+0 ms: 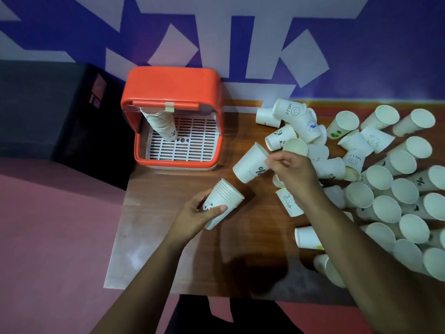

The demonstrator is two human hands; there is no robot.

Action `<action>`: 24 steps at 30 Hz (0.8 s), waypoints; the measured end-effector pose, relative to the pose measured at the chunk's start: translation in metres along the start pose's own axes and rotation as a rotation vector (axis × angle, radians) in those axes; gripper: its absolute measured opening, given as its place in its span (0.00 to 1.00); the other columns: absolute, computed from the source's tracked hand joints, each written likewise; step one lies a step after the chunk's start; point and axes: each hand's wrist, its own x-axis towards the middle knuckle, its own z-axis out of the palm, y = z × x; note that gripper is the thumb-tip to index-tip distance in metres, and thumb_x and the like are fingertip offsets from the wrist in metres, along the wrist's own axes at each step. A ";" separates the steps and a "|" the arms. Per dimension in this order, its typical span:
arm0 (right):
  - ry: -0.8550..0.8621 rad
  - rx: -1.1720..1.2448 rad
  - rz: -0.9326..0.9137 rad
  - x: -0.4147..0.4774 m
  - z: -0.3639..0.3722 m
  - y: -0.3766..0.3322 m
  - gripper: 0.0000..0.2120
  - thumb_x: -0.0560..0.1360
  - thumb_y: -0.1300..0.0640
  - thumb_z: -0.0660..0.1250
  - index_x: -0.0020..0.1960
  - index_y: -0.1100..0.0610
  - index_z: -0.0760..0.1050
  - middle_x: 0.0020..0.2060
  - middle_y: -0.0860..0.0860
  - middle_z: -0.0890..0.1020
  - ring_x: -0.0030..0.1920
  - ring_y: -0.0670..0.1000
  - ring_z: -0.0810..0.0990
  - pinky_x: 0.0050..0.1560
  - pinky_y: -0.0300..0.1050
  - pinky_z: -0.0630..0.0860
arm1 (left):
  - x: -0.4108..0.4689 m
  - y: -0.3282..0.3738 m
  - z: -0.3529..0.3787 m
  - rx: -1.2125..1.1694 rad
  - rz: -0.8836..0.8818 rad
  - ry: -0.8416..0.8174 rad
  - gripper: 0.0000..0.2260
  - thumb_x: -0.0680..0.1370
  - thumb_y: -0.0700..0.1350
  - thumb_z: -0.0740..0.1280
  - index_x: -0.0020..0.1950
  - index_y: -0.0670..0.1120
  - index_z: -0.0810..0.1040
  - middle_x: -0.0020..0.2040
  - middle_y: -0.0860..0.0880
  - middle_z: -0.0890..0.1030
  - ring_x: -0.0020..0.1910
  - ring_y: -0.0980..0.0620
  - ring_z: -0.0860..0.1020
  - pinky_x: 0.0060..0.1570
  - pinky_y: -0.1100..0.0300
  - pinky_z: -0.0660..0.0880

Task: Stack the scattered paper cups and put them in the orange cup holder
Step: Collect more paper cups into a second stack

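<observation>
The blue-and-white patterned wall [361, 56] fills the back, and below it the wooden table [168, 249] runs across the view, with a dark cabinet [48, 104] off to its left. The whole right side of the table is covered by the scattered paper cups [386, 209], some upright, many tipped on their sides and piled on one another. At the back left corner sits the orange cup holder [168, 85], lid up, its white slotted tray [192, 145] showing, and a long leaning stack [161, 125] already stands inside it. Now the hands, both over the middle of the table. The left hand [197, 215] has its fingers and thumb wrapped round a short nested stack [224, 201], tilted with the rims up and to the right. The right hand [293, 169] pinches a single cup [250, 165] at its rim, base angled down towards that stack, near it but not touching.
</observation>
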 end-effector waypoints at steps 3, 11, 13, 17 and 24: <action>-0.032 0.082 0.031 -0.029 -0.007 0.010 0.04 0.75 0.56 0.72 0.44 0.48 0.84 0.43 0.42 0.85 0.48 0.42 0.82 0.49 0.36 0.76 | -0.010 0.003 0.006 0.014 0.026 -0.024 0.24 0.74 0.49 0.78 0.68 0.57 0.79 0.59 0.57 0.84 0.58 0.59 0.82 0.52 0.66 0.79; -0.270 0.194 0.144 -0.067 -0.023 0.045 0.04 0.73 0.59 0.73 0.43 0.52 0.85 0.67 0.46 0.77 0.67 0.45 0.74 0.70 0.48 0.69 | -0.025 0.011 0.042 0.008 0.111 -0.145 0.25 0.74 0.40 0.77 0.69 0.53 0.78 0.61 0.54 0.84 0.61 0.56 0.81 0.56 0.64 0.78; -0.277 0.177 0.144 -0.077 -0.024 0.046 0.04 0.74 0.60 0.73 0.43 0.53 0.85 0.60 0.43 0.81 0.62 0.43 0.78 0.68 0.47 0.72 | -0.025 0.014 0.054 0.014 0.132 -0.155 0.24 0.75 0.39 0.77 0.69 0.52 0.78 0.61 0.53 0.84 0.60 0.55 0.82 0.55 0.64 0.78; -0.262 0.178 0.116 -0.085 -0.037 0.052 0.12 0.75 0.54 0.73 0.58 0.48 0.81 0.56 0.45 0.83 0.60 0.43 0.80 0.63 0.44 0.76 | -0.024 0.017 0.072 0.025 0.145 -0.153 0.24 0.75 0.42 0.78 0.69 0.54 0.79 0.61 0.53 0.84 0.60 0.54 0.82 0.56 0.61 0.79; -0.036 -0.229 0.089 -0.019 -0.065 0.072 0.16 0.74 0.47 0.72 0.57 0.54 0.79 0.52 0.48 0.82 0.54 0.49 0.81 0.54 0.45 0.77 | -0.017 0.019 0.085 0.053 0.098 -0.051 0.23 0.74 0.51 0.78 0.68 0.56 0.80 0.60 0.56 0.84 0.58 0.55 0.82 0.58 0.56 0.80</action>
